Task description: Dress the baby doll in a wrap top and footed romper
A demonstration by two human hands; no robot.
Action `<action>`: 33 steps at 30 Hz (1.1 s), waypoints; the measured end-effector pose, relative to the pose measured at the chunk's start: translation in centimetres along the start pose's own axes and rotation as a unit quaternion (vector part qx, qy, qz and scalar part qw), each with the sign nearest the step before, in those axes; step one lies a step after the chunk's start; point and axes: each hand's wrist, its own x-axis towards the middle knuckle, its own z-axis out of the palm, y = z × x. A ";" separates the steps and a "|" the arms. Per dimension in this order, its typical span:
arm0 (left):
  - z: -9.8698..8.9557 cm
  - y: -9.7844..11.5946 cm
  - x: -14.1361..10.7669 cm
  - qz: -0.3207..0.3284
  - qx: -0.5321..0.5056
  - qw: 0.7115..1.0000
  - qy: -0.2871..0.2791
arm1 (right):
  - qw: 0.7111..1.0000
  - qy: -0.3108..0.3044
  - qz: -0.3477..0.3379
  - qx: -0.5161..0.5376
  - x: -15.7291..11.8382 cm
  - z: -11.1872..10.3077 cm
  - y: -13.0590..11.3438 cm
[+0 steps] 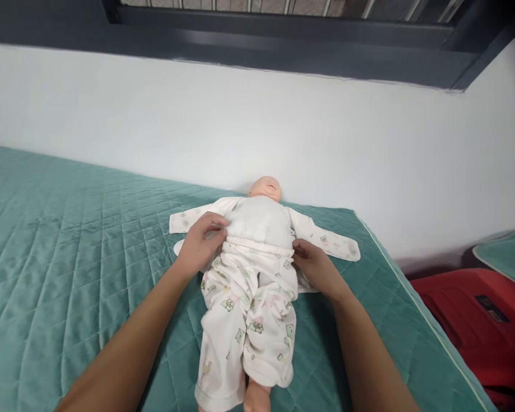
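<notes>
A baby doll point(266, 187) lies on its back on a green quilted cover. White printed pants point(249, 309) are on its legs, with the waistband across its pale torso point(260, 219). A white printed top point(332, 243) lies spread beneath it, sleeves out to both sides. My left hand point(203, 240) is at the left end of the waistband, its thumb and forefinger slightly apart beside the torso. At the right end, my right hand point(315, 263) has its fingers closed on the waistband edge; the fingertips are partly hidden.
The green quilted cover point(68, 246) reaches a white wall point(197, 126) behind the doll. A dark window frame point(261, 48) runs above. Beyond the cover's right edge stands a red object point(463, 320), with green fabric point(506, 254) behind it.
</notes>
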 end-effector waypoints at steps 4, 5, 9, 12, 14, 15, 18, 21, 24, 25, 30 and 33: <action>0.2 0.4 -0.2 0.104 0.059 0.992 -0.044 | 0.998 0.038 -0.003 -0.052 0.2 0.4 0.2; 0.1 0.4 -0.2 0.115 0.071 0.989 -0.053 | 0.997 0.048 0.000 -0.068 0.2 0.5 0.2; -0.2 0.6 -0.3 0.103 0.092 0.985 -0.099 | 0.990 0.091 0.021 -0.106 0.2 0.9 -0.1; -0.3 1.2 -0.4 0.056 0.063 0.985 -0.153 | 0.986 0.147 -0.002 -0.073 0.0 1.0 -0.7; -0.3 1.7 -0.4 0.027 0.047 0.985 -0.164 | 0.984 0.160 -0.068 -0.025 -0.2 1.1 -1.2; -0.2 1.9 -0.4 0.015 0.042 0.985 -0.164 | 0.984 0.144 -0.109 -0.006 -0.3 1.1 -1.5; 0.0 2.3 -0.3 -0.006 0.038 0.987 -0.159 | 0.981 0.059 -0.185 0.002 -0.6 1.1 -2.1; 0.2 2.3 -0.3 -0.005 0.027 0.986 -0.163 | 0.980 -0.002 -0.195 -0.038 -0.9 0.7 -2.4; 0.2 2.0 -0.2 0.017 0.021 0.986 -0.164 | 0.977 -0.040 -0.190 -0.089 -1.3 0.3 -2.5; 0.2 1.9 0.0 0.026 0.020 0.987 -0.159 | 0.976 -0.044 -0.187 -0.105 -1.4 0.2 -2.7; 0.4 1.1 2.0 0.006 0.011 0.991 -0.135 | 0.968 -0.029 -0.178 -0.172 -0.3 0.8 -4.1; 0.9 0.5 3.9 -0.021 0.043 0.993 -0.105 | 0.969 0.016 -0.123 -0.213 1.9 1.3 -4.5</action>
